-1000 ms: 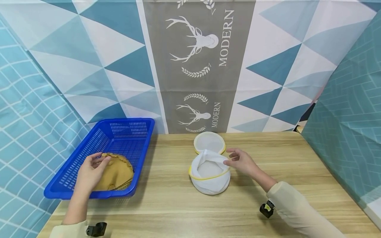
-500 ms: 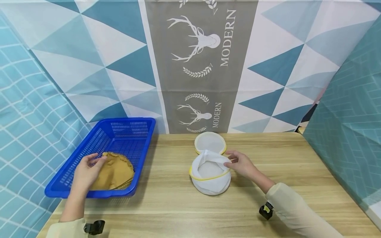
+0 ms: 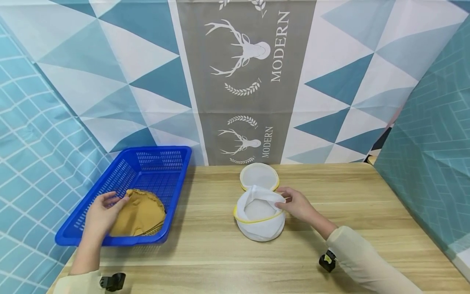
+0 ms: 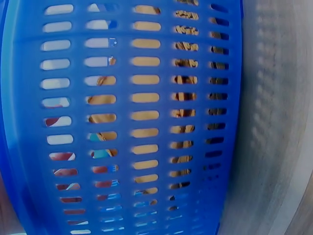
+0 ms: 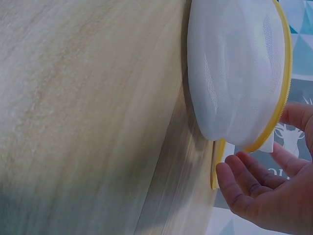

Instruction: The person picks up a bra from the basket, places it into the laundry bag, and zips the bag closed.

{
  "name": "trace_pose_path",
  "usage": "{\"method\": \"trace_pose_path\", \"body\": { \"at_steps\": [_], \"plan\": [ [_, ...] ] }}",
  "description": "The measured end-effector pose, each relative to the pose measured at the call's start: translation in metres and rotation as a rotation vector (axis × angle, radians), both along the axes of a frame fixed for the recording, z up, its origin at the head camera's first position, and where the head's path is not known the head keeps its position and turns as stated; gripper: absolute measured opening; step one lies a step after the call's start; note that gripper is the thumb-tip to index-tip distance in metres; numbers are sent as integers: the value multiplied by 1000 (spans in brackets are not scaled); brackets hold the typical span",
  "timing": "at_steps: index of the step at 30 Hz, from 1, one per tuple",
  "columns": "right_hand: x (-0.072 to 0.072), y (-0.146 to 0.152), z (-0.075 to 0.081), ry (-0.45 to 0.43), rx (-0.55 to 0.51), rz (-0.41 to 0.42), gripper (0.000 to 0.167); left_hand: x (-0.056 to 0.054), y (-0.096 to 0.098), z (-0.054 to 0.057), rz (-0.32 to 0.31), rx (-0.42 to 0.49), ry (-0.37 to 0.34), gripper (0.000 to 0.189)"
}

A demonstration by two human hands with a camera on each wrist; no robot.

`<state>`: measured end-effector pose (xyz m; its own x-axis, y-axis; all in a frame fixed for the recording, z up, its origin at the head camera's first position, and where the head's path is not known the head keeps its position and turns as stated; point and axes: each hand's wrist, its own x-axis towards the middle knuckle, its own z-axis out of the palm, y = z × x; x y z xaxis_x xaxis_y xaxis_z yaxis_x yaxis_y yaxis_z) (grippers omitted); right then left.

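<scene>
A white mesh laundry bag point(image 3: 261, 230) with a yellow zip stands on the table, its round lid point(image 3: 259, 176) folded back. My right hand point(image 3: 296, 204) pinches the bag's right rim, thumb over the opening; in the right wrist view the other fingers point(image 5: 235, 188) curl loosely below the yellow zip edge. To the left, a tan cloth item point(image 3: 141, 212) with a gathered edge lies in a blue plastic basket point(image 3: 175, 196). My left hand point(image 3: 102, 212) is over its left side, fingers relaxed and thumb apart. The basket's slotted wall point(image 4: 122, 122) mostly hides that hand in the left wrist view.
The wooden table point(image 3: 213, 261) backs onto a patterned curtain point(image 3: 235, 81). Tile-patterned sheets hang at the left point(image 3: 36, 163) and right point(image 3: 433, 163). Each sleeve has a black camera mount at the wrist, one left point(image 3: 113, 281), one right point(image 3: 327, 261).
My left hand has drifted a little left and down over the tan cloth, which stays in place. The right hand has moved slightly left, its thumb further over the bag's rim.
</scene>
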<state>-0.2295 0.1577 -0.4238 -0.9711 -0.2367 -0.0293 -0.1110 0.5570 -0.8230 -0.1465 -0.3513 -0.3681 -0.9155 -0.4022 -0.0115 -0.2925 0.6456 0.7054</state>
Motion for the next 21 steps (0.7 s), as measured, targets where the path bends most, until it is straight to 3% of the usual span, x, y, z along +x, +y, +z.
{"method": "trace_pose_path", "body": {
  "at_steps": [9,21],
  "plan": [
    [0,-3,1,-17,-5,-7,44,-3,-9,-1,-22,-32,-73,83],
    [0,-5,0,-28,13,-9,42,-14,-24,7,-89,-137,-225,89]
  ]
}}
